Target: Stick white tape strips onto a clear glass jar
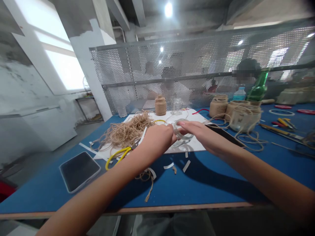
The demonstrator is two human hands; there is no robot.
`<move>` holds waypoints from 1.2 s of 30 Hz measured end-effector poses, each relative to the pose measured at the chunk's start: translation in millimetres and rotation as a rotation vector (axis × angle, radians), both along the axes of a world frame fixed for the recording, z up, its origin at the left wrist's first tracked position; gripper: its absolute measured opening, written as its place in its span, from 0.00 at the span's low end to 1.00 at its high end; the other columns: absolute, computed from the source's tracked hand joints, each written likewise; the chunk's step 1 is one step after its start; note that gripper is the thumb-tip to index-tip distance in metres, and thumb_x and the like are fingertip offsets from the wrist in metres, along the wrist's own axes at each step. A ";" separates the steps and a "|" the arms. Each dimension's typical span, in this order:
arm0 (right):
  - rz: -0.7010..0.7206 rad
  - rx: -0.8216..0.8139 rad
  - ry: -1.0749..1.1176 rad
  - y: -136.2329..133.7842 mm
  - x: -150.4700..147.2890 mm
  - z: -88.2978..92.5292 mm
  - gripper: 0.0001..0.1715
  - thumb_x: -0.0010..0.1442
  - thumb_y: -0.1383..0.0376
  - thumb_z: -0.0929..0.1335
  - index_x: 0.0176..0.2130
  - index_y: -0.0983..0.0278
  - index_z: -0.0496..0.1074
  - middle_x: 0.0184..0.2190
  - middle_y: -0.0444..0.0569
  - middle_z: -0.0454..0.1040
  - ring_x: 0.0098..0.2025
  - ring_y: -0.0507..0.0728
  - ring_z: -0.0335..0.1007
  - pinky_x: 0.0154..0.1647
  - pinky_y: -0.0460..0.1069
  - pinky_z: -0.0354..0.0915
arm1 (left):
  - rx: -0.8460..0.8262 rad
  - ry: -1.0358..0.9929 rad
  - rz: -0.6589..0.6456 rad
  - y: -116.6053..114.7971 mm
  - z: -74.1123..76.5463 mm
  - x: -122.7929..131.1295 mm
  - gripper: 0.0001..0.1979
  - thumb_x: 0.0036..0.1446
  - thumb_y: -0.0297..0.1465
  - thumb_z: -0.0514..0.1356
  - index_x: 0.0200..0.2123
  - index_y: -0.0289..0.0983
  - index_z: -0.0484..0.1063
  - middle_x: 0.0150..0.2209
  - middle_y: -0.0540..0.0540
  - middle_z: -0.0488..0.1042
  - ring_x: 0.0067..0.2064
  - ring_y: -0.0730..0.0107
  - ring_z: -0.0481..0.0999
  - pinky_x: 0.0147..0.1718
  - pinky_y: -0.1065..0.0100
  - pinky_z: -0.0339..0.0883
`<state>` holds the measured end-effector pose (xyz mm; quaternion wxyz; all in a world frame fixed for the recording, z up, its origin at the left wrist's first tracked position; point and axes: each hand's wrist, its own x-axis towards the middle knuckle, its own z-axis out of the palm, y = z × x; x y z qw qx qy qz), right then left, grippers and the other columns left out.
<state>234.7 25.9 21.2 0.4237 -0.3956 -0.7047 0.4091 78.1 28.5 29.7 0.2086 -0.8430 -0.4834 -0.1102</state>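
Note:
A clear glass jar (183,133) is held between my two hands, above the white sheet (199,147) on the blue table. My left hand (163,137) grips its left side, the fingertips partly hidden. On the right, my right hand (193,129) has its fingers on the jar's rim and side. A tangled heap of jute twine (130,129) lies left of my left hand. Yellow-handled scissors (121,152) rest beside my left forearm, partly covered by it. Small white paper strips (186,166) lie in front of the jar.
A tablet (80,171) lies at the left. Behind stand a twine-wrapped jar (160,105) and a metal mesh screen (142,75). At right are wrapped jars (218,106), a green bottle (259,87), a dark flat object (225,135) and tools (283,129).

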 end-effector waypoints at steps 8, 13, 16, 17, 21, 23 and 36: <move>0.004 0.018 0.034 3.0 -0.9 -0.9 0.16 0.58 0.56 0.60 0.33 0.64 0.69 0.35 0.48 0.71 0.40 0.55 0.64 0.45 0.50 0.56 | 0.006 -0.022 -0.026 0.5 0.0 -0.8 0.18 0.58 0.39 0.46 0.33 0.32 0.70 0.25 0.41 0.73 0.29 0.61 0.74 0.26 0.67 0.63; 0.035 0.016 0.078 3.0 -1.4 -0.5 0.16 0.58 0.56 0.60 0.33 0.64 0.68 0.35 0.48 0.71 0.41 0.55 0.64 0.47 0.51 0.56 | -0.004 -0.038 -0.048 3.6 0.8 -2.5 0.19 0.59 0.39 0.45 0.33 0.32 0.70 0.26 0.41 0.73 0.29 0.62 0.74 0.27 0.68 0.62; 0.035 -0.013 0.105 3.5 0.7 -1.0 0.16 0.58 0.55 0.60 0.32 0.64 0.68 0.35 0.47 0.71 0.42 0.55 0.64 0.49 0.52 0.55 | -0.031 -0.070 -0.107 5.5 2.0 -4.4 0.18 0.59 0.36 0.45 0.32 0.33 0.70 0.27 0.42 0.73 0.30 0.65 0.73 0.28 0.69 0.62; 0.033 -0.024 0.110 3.7 1.6 -1.2 0.16 0.58 0.55 0.61 0.32 0.64 0.68 0.35 0.47 0.71 0.42 0.55 0.64 0.49 0.52 0.55 | -0.041 -0.081 -0.127 6.1 2.2 -5.1 0.17 0.59 0.35 0.44 0.31 0.33 0.70 0.27 0.43 0.74 0.30 0.65 0.73 0.28 0.70 0.61; 0.019 -0.037 0.108 4.5 3.9 -2.2 0.16 0.58 0.54 0.61 0.33 0.63 0.69 0.37 0.47 0.71 0.43 0.56 0.64 0.49 0.51 0.55 | -0.037 -0.099 -0.158 8.0 2.1 -7.0 0.16 0.58 0.33 0.45 0.29 0.33 0.69 0.25 0.44 0.73 0.28 0.68 0.72 0.26 0.70 0.59; -0.006 -0.033 0.088 5.0 4.2 -3.2 0.16 0.58 0.54 0.61 0.32 0.63 0.69 0.36 0.48 0.71 0.43 0.56 0.64 0.48 0.52 0.56 | -0.034 -0.097 -0.154 8.2 1.8 -7.2 0.16 0.58 0.33 0.45 0.27 0.33 0.69 0.24 0.45 0.72 0.26 0.69 0.70 0.25 0.71 0.57; -0.023 -0.008 0.043 5.7 3.2 -3.8 0.17 0.59 0.54 0.59 0.31 0.63 0.68 0.29 0.47 0.70 0.40 0.56 0.66 0.44 0.51 0.57 | -0.028 -0.022 -0.243 9.6 5.7 -13.7 0.19 0.60 0.38 0.44 0.30 0.33 0.68 0.24 0.45 0.71 0.26 0.70 0.70 0.25 0.70 0.57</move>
